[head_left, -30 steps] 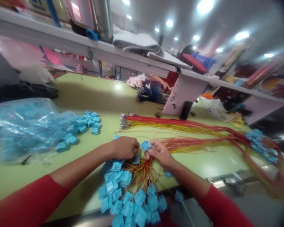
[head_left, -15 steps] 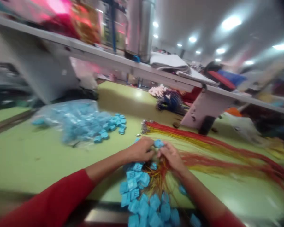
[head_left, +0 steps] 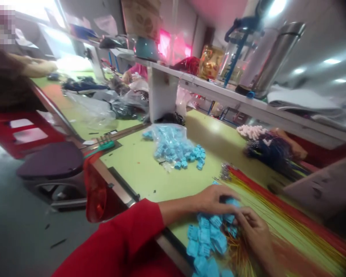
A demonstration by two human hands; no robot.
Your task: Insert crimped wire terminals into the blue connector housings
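A plain red sleeve [head_left: 115, 238] ends mid-forearm — left hand [head_left: 215, 200] and right hand [head_left: 255, 229] both bare.

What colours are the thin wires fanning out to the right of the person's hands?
The thin wires are red and yellow; the head view shows them best, at lower right.

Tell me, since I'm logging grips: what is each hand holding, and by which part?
The left hand seems to hold a blue plastic connector by its top edge; what the right hand holds cannot be told.
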